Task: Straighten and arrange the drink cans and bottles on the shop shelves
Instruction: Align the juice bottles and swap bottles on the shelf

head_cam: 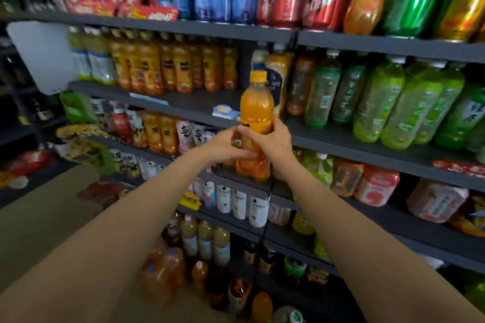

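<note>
Nearest the camera, two bare forearms reached up from the bottom corners of the head view and met at an orange bottle (256, 123), the landmark for everything here. The left hand (225, 147) lay on the bottle's left side with its fingers wrapped across the lower front, and the right hand (273, 141) curled round the middle from the right, thumb over the label; so each grip was closed on the bottle and neither was spread. The bottle stood upright with its yellow cap (258, 76) on top, held in the air in front of the shelf edge (341, 139), not resting on any board. Up and to the left of the bottle stood a row of orange juice bottles (162, 65) with a bare stretch of shelf before them, which looked the likeliest place for it, though that was only a judgement. Just behind the bottle's neck stood a pale yellow bottle (278, 73), and to the right of it leaned the green tea bottles (380, 102), several already tilted. The main risk seemed to be the bottle's base or shoulder clipping the shelf edge or knocking the pale yellow bottle as it went in, toppling neighbours in a chain along the crowded row. A smooth plastic wall could also slide through the fingers if one hand let go early, and a fall would land among the bottles below the orange bottle.
</note>
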